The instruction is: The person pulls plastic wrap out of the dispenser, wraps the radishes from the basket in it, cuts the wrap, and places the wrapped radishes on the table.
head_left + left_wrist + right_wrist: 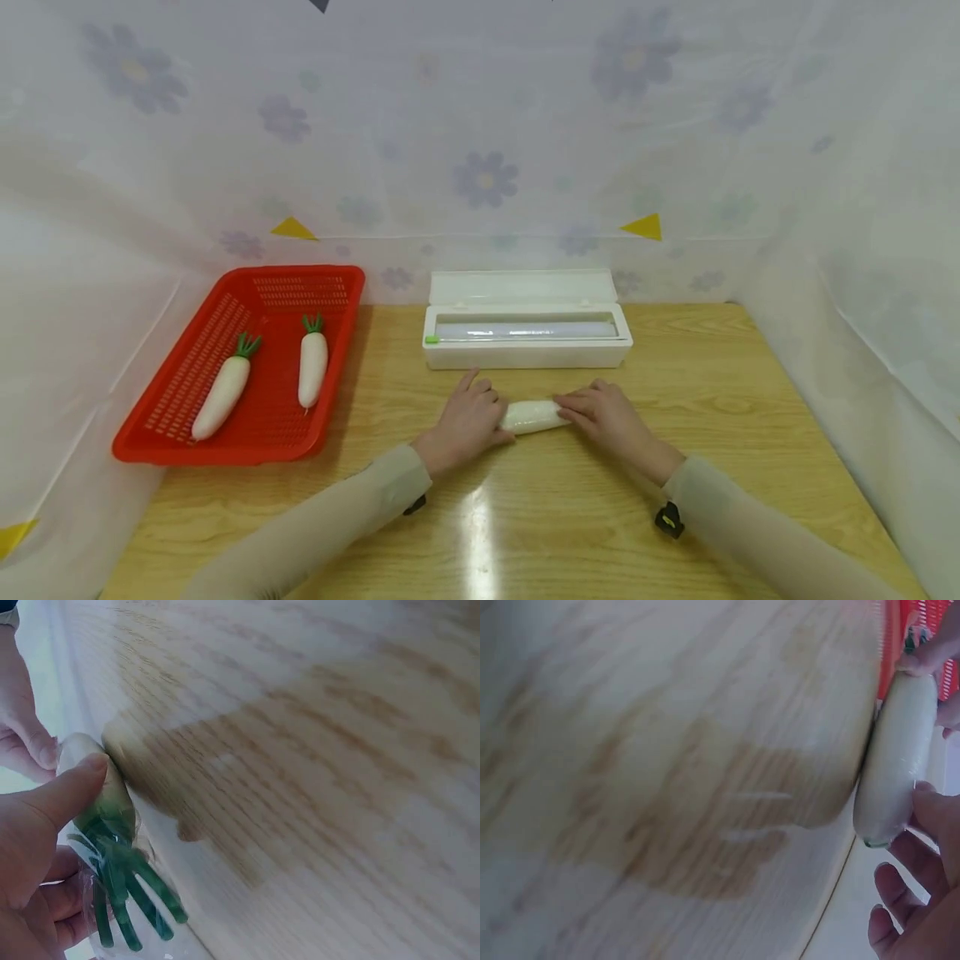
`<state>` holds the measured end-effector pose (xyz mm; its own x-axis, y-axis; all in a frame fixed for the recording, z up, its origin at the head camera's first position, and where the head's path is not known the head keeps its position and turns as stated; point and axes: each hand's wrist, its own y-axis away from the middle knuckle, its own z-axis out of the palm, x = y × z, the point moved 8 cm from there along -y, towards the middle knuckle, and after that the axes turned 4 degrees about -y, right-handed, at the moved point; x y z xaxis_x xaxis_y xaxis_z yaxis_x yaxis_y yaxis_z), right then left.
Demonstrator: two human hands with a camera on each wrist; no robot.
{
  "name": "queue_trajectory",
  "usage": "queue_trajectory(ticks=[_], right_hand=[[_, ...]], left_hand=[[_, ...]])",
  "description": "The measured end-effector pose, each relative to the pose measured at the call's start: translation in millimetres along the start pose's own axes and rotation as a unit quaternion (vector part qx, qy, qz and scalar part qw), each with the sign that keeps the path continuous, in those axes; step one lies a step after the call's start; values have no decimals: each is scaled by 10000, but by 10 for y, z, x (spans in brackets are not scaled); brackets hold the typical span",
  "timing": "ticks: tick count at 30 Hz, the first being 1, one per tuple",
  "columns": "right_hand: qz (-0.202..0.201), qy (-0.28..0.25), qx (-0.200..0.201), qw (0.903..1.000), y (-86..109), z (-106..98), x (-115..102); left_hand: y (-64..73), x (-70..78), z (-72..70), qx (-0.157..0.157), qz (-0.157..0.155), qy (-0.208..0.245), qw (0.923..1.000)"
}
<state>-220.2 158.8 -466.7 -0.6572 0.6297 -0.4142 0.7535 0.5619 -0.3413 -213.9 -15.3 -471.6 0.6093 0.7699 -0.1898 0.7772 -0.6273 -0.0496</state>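
A white radish wrapped in clear plastic film lies crosswise on the wooden table, in front of a white cling film dispenser. My left hand grips its leafy end, the thumb on the radish just above the green leaves. Film stands loosely around those leaves in the left wrist view. At the opposite end, my right hand pinches the radish between thumb and fingers. In the right wrist view the film on the radish shines, and a small green spot shows at its near end.
To the left stands a red plastic basket holding two unwrapped white radishes, one left and one right. The dispenser's lid is raised, with a film roll inside. Flowered curtains enclose the table's back and sides.
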Motion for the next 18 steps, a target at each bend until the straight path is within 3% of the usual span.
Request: queue_trajectory(ticks=[11,18], right_hand=[[202,-793,-467,9955,-24,60,110],[46,-531,-554,9970,-16,79,122]], left_hand=[[-7,10,1,32,55,68,10000],[-5,-98,20,38,-190,639,9978]])
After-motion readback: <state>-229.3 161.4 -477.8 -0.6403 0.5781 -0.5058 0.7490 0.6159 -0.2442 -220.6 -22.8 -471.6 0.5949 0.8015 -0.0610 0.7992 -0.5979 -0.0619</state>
